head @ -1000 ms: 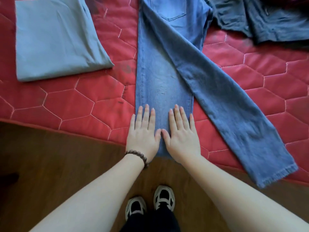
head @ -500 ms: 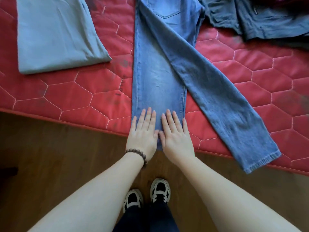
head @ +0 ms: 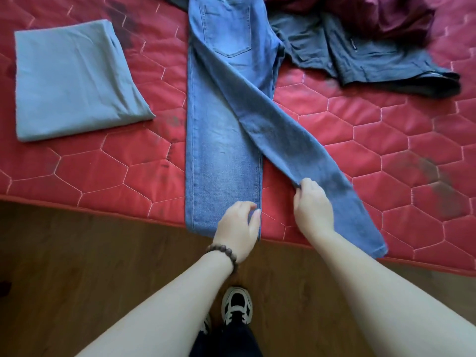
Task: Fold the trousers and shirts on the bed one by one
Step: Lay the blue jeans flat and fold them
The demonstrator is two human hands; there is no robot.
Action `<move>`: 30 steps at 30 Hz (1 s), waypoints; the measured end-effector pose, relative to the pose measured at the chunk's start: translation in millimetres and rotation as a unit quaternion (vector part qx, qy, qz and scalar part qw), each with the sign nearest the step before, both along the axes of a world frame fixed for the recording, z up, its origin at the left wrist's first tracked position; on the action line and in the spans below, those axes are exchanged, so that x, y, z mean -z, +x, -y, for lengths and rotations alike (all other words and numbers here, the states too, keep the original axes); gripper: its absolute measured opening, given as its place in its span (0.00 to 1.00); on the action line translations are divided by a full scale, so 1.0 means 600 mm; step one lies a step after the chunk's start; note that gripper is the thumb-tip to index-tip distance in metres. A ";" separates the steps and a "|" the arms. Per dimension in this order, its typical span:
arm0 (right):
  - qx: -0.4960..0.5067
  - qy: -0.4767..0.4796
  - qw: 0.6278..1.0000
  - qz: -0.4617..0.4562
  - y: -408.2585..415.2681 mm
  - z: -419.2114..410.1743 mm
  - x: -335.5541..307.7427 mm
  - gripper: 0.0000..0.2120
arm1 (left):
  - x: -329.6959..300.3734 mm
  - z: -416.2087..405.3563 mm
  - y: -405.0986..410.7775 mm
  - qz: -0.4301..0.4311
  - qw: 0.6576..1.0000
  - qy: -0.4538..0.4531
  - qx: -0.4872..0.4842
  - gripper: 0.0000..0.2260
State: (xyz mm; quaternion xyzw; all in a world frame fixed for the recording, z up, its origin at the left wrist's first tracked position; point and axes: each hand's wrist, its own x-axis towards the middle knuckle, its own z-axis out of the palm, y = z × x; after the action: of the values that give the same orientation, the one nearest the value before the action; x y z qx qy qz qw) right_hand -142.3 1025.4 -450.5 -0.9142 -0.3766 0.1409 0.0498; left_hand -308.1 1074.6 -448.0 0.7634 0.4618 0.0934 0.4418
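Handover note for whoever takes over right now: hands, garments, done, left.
Left hand: loosely curled on the hem of the straight jeans leg, grip unclear.
Right hand: pinching the edge of the splayed leg.
Done: grey garment folded, far left on the bed.
Left: lay the splayed leg over the straight one, fold jeans; then dark garment and maroon garment.

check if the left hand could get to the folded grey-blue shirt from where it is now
Probably yes. The left hand rests on the jeans hem, and only bare red mattress lies between it and the folded grey-blue shirt.
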 end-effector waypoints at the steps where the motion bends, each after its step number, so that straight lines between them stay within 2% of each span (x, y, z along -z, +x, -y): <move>1: -0.001 0.037 0.999 -0.027 -0.018 0.002 -0.015 0.06 | -0.006 -0.003 0.009 0.031 0.996 -0.071 -0.043 0.13; 2: -0.022 0.066 0.996 -0.052 -0.044 0.005 -0.030 0.06 | -0.012 -0.007 0.017 0.076 0.978 -0.171 -0.090 0.14; 4: -0.118 0.097 0.978 -0.141 -0.111 0.016 -0.058 0.05 | -0.027 -0.015 0.026 0.171 0.888 -0.378 -0.199 0.19; 5: -0.163 0.093 0.962 -0.198 -0.142 0.023 -0.069 0.07 | -0.025 -0.019 0.020 0.175 0.854 -0.421 -0.250 0.21; 6: -0.191 0.086 0.948 -0.241 -0.162 0.028 -0.075 0.08 | -0.025 -0.024 0.008 0.159 0.845 -0.425 -0.283 0.20; 8: -0.180 0.118 0.950 -0.225 -0.172 0.034 -0.070 0.10 | -0.015 -0.034 -0.027 0.106 0.863 -0.377 -0.319 0.08; 9: -0.131 0.135 0.964 -0.189 -0.168 0.034 -0.061 0.11 | -0.009 -0.037 -0.046 0.087 0.866 -0.364 -0.332 0.04; 11: 0.012 0.122 0.980 -0.157 -0.154 0.032 -0.047 0.17 | 0.000 -0.046 -0.077 0.080 0.861 -0.363 -0.346 0.03; 13: 0.130 0.065 0.967 -0.208 -0.140 0.025 -0.031 0.24 | 0.003 -0.051 -0.095 0.103 0.850 -0.385 -0.345 0.05; 14: 0.165 0.048 0.955 -0.240 -0.135 0.020 -0.022 0.24 | 0.002 -0.052 -0.099 0.118 0.843 -0.398 -0.342 0.05; 17: 0.204 0.050 0.930 -0.301 -0.132 0.008 -0.006 0.09 | -0.005 -0.054 -0.105 0.151 0.828 -0.428 -0.331 0.05; 20: 0.209 0.096 0.917 -0.326 -0.138 0.012 0.002 0.07 | -0.014 -0.055 -0.113 0.199 0.785 -0.494 -0.317 0.10; 22: 0.250 0.135 0.893 -0.349 -0.144 0.020 0.001 0.07 | -0.023 -0.054 -0.120 0.216 0.762 -0.532 -0.299 0.11; 24: 0.272 0.140 0.873 -0.379 -0.147 0.027 -0.001 0.13 | -0.024 -0.050 -0.130 0.200 0.781 -0.535 -0.253 0.12; 26: 0.276 0.137 0.843 -0.441 -0.150 0.030 -0.007 0.13 | -0.024 -0.046 -0.142 0.182 0.797 -0.530 -0.223 0.11; 30: 0.278 0.232 0.717 -0.595 -0.144 0.051 -0.017 0.12 | -0.019 -0.045 -0.170 0.207 0.801 -0.508 -0.239 0.09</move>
State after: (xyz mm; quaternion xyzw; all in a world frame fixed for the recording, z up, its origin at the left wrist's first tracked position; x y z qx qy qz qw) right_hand -228.9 995.0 -440.1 -0.6649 -0.0195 0.5441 0.5113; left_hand -410.4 1101.7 -436.5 0.2573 0.5086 0.1041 0.8150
